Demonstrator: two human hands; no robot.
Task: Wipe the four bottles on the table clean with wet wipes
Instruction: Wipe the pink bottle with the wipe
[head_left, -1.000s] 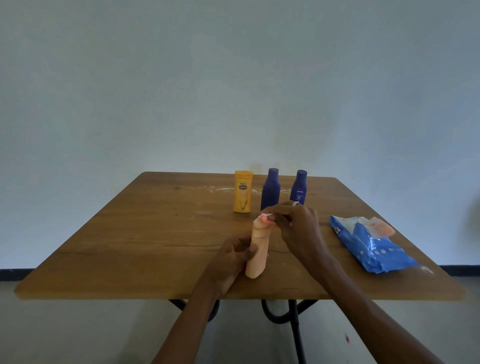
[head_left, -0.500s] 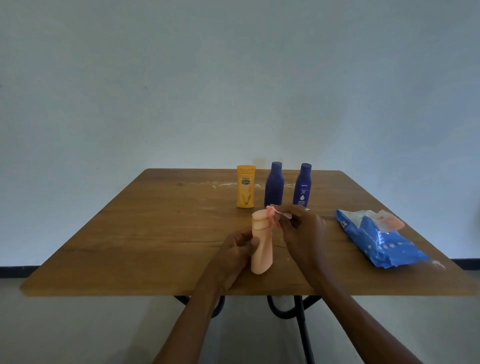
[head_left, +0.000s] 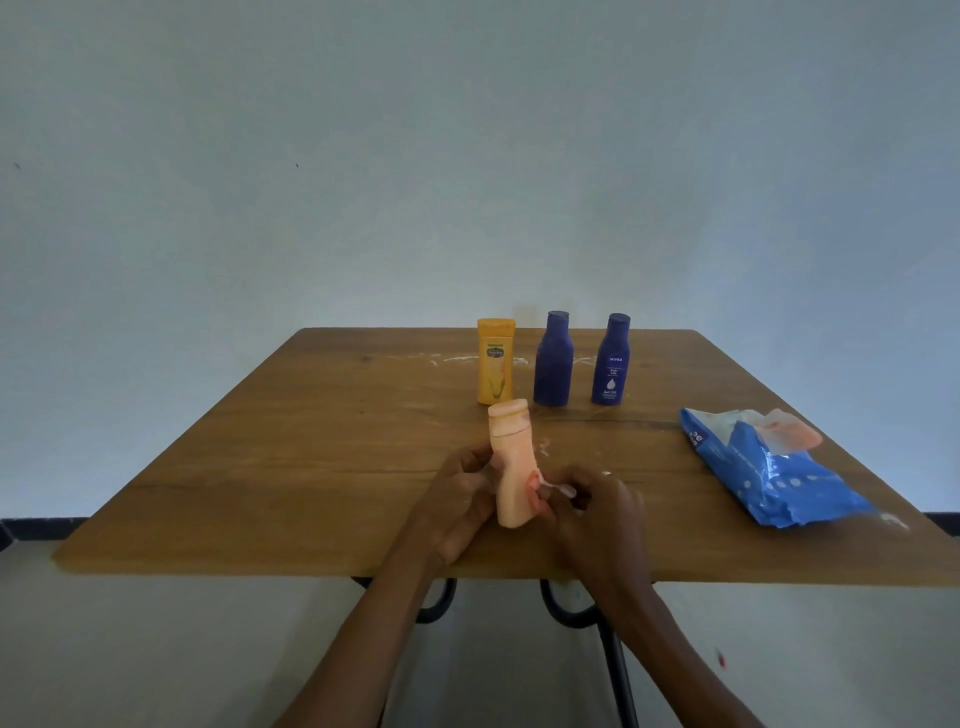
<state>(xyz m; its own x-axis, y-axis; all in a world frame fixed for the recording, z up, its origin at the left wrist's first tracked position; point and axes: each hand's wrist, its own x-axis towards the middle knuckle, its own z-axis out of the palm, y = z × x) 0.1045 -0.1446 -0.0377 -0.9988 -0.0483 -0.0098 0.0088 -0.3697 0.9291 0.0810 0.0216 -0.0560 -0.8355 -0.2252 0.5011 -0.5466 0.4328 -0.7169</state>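
Observation:
A peach bottle (head_left: 511, 457) stands upright near the front of the wooden table (head_left: 322, 467). My left hand (head_left: 457, 506) grips its lower left side. My right hand (head_left: 592, 512) pinches a small wet wipe (head_left: 548, 486) against the bottle's lower right side. Behind it stand a yellow bottle (head_left: 496, 369) and two dark blue bottles (head_left: 553, 366) (head_left: 612, 366) in a row.
A blue wet-wipe pack (head_left: 769, 470) lies at the right of the table, with a wipe sticking out of its open flap. White smears mark the tabletop behind the bottles. A pale wall stands behind the table, whose black metal legs show below the front edge.
My right hand with the wipe has moved down from the peach bottle's cap to its lower side. My left hand keeps its hold on the bottle.

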